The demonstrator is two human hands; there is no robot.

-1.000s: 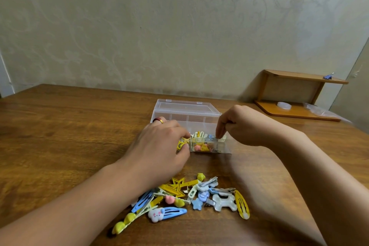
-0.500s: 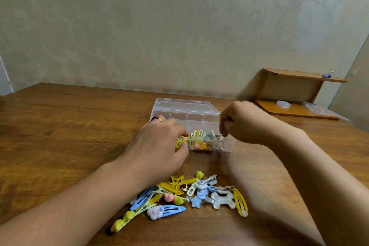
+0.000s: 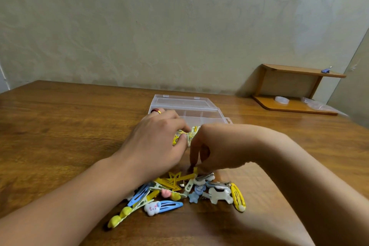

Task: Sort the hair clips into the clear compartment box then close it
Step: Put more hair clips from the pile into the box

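Two hands are seen above the wooden surface (image 3: 60,126). The clear compartment box (image 3: 185,108) lies open beyond them, lid folded back, some clips already in its near compartments. The left hand (image 3: 157,142) is curled at the box's near edge over a yellow clip (image 3: 176,139); whether it is gripped cannot be told. The right hand (image 3: 215,150), nearer the pile of hair clips (image 3: 179,189), is pinched on a small yellow clip (image 3: 195,170) at the pile's far edge. The box lies directly beyond.
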